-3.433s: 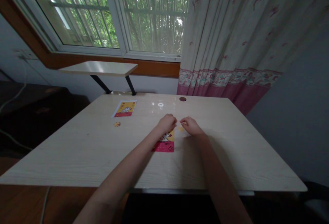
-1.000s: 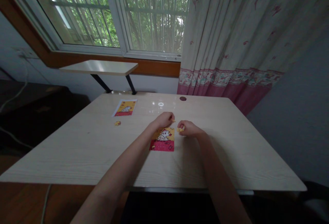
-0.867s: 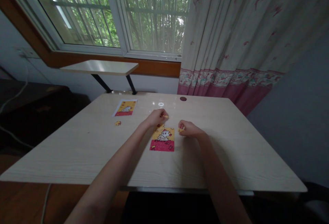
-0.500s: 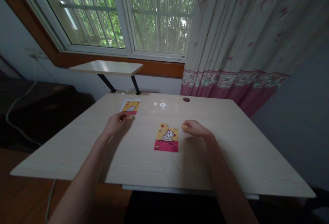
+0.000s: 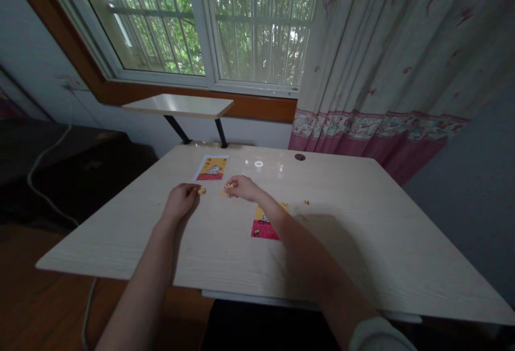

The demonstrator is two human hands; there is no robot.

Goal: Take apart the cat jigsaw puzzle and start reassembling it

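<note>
**Both hands pinching jigsaw pieces near the picture card**

The person's left hand [image 5: 180,202] lay on the pale wooden desk [image 5: 362,243], left of the middle. Its fingers were curled together and nipped a small orange jigsaw piece [image 5: 201,191] at their tips, low against the desktop. Just to its right, the right hand [image 5: 242,186] reached across. Its thumb and fingers were closed on a yellow jigsaw piece [image 5: 227,187], too small for me to make out the print. The two hands were near each other but not touching, with a short stretch of bare wood between the pieces.

Just beyond them, towards the far edge, the picture card [image 5: 212,167] lay flat, showing a white cartoon animal on yellow above a red band. The part-built jigsaw [image 5: 262,226] sat nearer and to the right, its right side hidden under the right forearm. A loose piece [image 5: 306,202] lay alone further right, well apart from both hands. A round cable hole [image 5: 300,156] showed near the far edge.

Behind the desk a small shelf [image 5: 177,105] stood under the barred window [image 5: 209,23], and a pink-hemmed curtain [image 5: 382,72] hung to the right
</note>
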